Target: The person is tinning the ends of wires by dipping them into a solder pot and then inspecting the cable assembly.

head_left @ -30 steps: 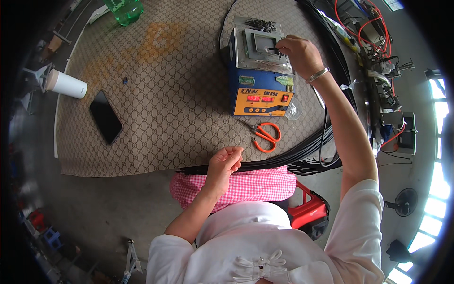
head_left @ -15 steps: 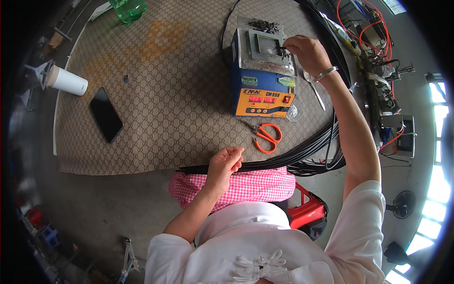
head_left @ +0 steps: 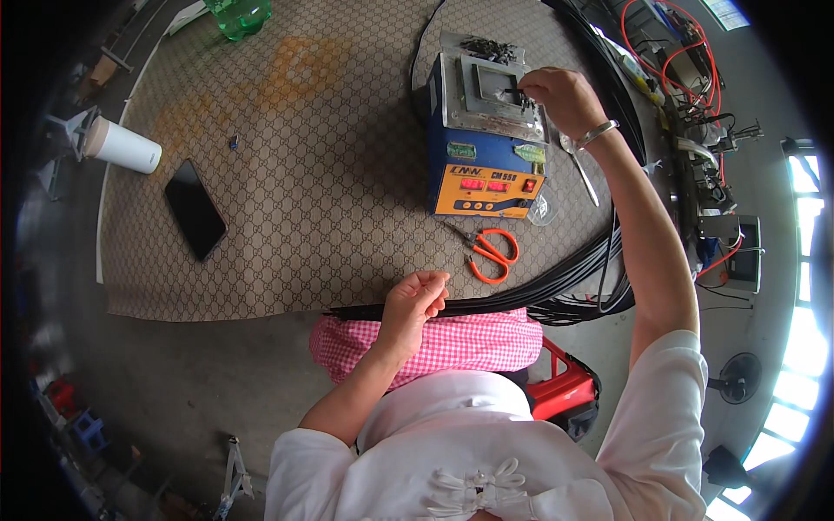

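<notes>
My right hand (head_left: 563,94) reaches over the right rim of a solder pot (head_left: 488,185), a blue box with an orange front panel and lit red displays. Its fingers are closed on a short dark piece at the metal well (head_left: 495,84); what kind of piece it is, I cannot make out. Nearer to me, my left hand (head_left: 417,304) is in a pinch beside the table's front edge, next to a bundle of black cables (head_left: 486,302). Anything between those fingertips is too small to see. Orange-handled scissors (head_left: 495,255) lie between the pot and the cables.
Dark scraps (head_left: 488,49) are heaped behind the well. A spoon (head_left: 582,174) and a small clear dish (head_left: 542,209) lie right of the pot. At left are a phone (head_left: 195,210), a white tumbler (head_left: 124,148) and a green bottle (head_left: 239,16). A red stool (head_left: 560,391) stands below.
</notes>
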A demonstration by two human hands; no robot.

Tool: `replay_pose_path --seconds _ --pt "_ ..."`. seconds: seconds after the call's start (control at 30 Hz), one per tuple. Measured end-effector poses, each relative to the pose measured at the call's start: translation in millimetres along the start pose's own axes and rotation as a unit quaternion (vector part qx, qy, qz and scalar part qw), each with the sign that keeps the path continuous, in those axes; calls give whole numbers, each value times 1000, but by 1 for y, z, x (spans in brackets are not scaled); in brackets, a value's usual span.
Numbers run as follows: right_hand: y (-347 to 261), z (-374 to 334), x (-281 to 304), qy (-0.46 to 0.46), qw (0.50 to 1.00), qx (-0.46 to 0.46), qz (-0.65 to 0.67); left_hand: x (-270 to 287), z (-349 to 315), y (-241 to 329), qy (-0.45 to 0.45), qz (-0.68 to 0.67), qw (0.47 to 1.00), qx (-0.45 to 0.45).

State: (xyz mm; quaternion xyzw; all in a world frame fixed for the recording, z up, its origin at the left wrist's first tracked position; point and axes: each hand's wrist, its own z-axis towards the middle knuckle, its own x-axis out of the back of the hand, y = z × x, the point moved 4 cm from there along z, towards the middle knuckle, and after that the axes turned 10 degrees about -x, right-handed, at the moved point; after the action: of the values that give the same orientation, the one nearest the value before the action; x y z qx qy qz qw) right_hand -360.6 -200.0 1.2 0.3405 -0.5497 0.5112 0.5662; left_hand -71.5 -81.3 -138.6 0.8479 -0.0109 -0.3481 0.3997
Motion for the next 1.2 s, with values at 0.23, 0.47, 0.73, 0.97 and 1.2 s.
replay_pose_path --seconds 0.23,0.47,0.73,0.97,1.2 --pt "8 -12 11 -71 967 -120 212 0 0 0 -2 -6 1000 -3" --pt "12 -18 15 -62 959 -122 247 0 0 -2 -8 -16 1000 -7" --pt "-7 -23 18 120 991 45 46 0 0 0 -5 -9 1000 -2" --pt "-15 -21 7 118 990 76 1 1 1 -1 -5 -7 1000 0" --pt "-15 -20 2 108 991 77 -3 0 1 -2 -1 -8 1000 3"
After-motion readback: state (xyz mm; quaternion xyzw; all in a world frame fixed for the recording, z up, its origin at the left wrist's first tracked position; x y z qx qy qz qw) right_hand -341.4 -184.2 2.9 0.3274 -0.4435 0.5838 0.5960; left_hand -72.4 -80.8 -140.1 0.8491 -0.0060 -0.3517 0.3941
